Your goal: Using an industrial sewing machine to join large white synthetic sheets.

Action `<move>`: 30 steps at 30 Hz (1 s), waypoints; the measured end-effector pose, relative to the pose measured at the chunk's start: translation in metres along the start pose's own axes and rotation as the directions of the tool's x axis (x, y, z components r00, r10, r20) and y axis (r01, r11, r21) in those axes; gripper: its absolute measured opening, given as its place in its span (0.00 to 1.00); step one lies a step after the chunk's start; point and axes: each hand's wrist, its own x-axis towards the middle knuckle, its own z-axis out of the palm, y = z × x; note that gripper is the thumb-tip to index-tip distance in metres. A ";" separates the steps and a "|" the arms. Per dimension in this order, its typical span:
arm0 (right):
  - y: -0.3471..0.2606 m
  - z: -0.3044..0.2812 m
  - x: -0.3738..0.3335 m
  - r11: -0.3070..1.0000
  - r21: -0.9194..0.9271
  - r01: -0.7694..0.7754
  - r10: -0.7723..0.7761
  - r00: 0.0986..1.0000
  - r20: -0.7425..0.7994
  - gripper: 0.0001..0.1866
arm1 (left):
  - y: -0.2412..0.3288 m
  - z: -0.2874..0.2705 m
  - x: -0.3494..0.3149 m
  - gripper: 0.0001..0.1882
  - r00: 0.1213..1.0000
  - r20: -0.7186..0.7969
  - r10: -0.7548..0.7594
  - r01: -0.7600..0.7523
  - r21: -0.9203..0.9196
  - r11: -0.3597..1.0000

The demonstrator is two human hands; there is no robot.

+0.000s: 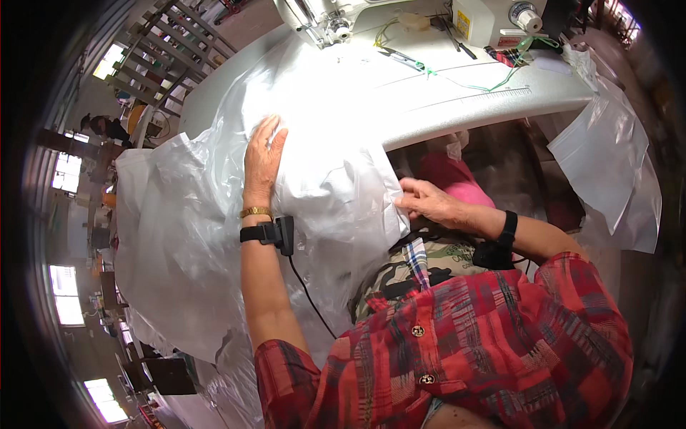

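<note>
A: Nearest first: how do the arms come in?
B: Both leave the sleeves of a red plaid shirt [464, 336]. The right elbow is bent, its forearm slanting inward; the left arm reaches almost straight ahead, with a gold band [256, 211] at the wrist.

A: And the right hand [432, 202]?
B: Over the lap, fingers curled, thumb and fingertips pinching the near right edge of the white sheet [329, 179]. The fingers blur a little.

A: The left hand [264, 161]?
B: Farther forward, laid flat on the sheet, fingers together and pointing away, thumb slightly apart. It grips nothing.

A: Where does the sheet lie?
B: It spreads over the left part of the surface [457, 107] and drapes down past its front edge, well out to the left.

A: What room shows on the right?
B: A gap lies between the right hand and the surface's curved front edge. Beyond that edge a pale stretch runs back to green thread [493, 88] and tweezers [401, 60]. The sewing machine [318, 20] stands at the far side, ahead of the left hand.
</note>
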 end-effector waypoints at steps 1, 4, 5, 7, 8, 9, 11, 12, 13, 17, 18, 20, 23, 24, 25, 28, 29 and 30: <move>-0.009 0.002 -0.005 0.997 -0.049 0.058 -0.058 0.998 0.003 0.17 | 0.002 -0.002 0.002 0.25 0.997 0.014 -0.077 0.078 -0.085 0.993; -0.014 0.015 -0.016 0.980 -0.119 0.159 -0.158 0.987 0.020 0.22 | 0.022 -0.008 -0.003 0.24 0.993 -0.020 -0.118 0.114 -0.125 0.986; -0.016 0.017 -0.020 0.962 -0.232 0.142 -0.145 0.989 0.000 0.24 | 0.041 -0.007 -0.007 0.24 0.995 -0.058 -0.077 0.072 -0.084 0.994; 0.000 0.009 -0.012 0.895 -0.420 0.152 -0.203 0.976 -0.078 0.24 | 0.094 -0.010 -0.019 0.23 0.998 -0.051 0.022 -0.029 -0.154 0.988; 0.009 0.008 -0.005 0.790 -0.597 0.139 -0.267 0.954 -0.132 0.25 | 0.128 -0.013 -0.033 0.22 1.000 -0.021 0.011 -0.014 -0.183 0.983; 0.013 0.007 0.000 0.743 -0.658 0.126 -0.307 0.937 -0.168 0.25 | 0.156 -0.014 -0.050 0.21 1.000 0.007 -0.002 0.003 -0.206 0.978; 0.008 0.006 -0.001 0.777 -0.612 0.147 -0.344 0.914 -0.216 0.21 | 0.177 0.000 -0.081 0.25 0.983 -0.027 0.183 -0.185 -0.149 0.971; 0.012 0.001 0.000 0.780 -0.603 0.168 -0.394 0.880 -0.265 0.17 | 0.182 0.009 -0.091 0.25 0.983 -0.020 0.184 -0.184 -0.149 0.971; 0.013 -0.001 -0.001 0.778 -0.605 0.173 -0.395 0.882 -0.256 0.17 | 0.188 0.013 -0.104 0.25 0.990 -0.031 0.137 -0.139 -0.088 0.986; 0.004 0.002 -0.008 0.922 -0.278 0.271 -0.296 0.954 -0.050 0.11 | 0.142 0.031 -0.133 0.20 0.985 -0.053 -0.162 0.143 -0.261 0.955; -0.003 0.006 -0.013 0.961 0.068 0.268 -0.273 0.959 0.075 0.13 | 0.128 0.029 -0.138 0.17 0.938 0.085 -0.336 0.335 -0.465 0.819; -0.039 0.014 -0.039 0.927 0.367 0.074 -0.187 0.941 0.283 0.16 | 0.117 0.016 -0.145 0.15 0.910 0.149 -0.388 0.402 -0.556 0.728; -0.047 -0.001 -0.041 0.940 0.340 -0.021 -0.102 0.935 0.340 0.16 | 0.117 -0.006 -0.145 0.12 0.852 0.304 -0.427 0.519 -0.601 0.608; -0.028 -0.003 -0.031 0.961 0.272 -0.049 -0.040 0.950 0.310 0.16 | 0.120 -0.013 -0.141 0.12 0.821 0.389 -0.417 0.570 -0.567 0.594; -0.006 -0.008 -0.022 0.987 0.130 -0.091 0.058 0.970 0.237 0.15 | 0.124 -0.017 -0.140 0.12 0.822 0.382 -0.423 0.570 -0.566 0.595; 0.005 -0.020 -0.013 0.978 -0.168 -0.123 0.138 0.987 0.084 0.11 | 0.135 -0.021 -0.136 0.13 0.798 0.395 -0.455 0.595 -0.637 0.489; -0.003 -0.017 -0.020 0.977 -0.209 0.038 -0.050 0.998 -0.049 0.10 | 0.139 -0.022 -0.135 0.13 0.801 0.385 -0.458 0.588 -0.650 0.481; -0.009 -0.013 -0.023 0.944 -0.268 0.190 -0.241 0.955 -0.171 0.10 | 0.142 -0.024 -0.136 0.14 0.804 0.376 -0.460 0.581 -0.662 0.473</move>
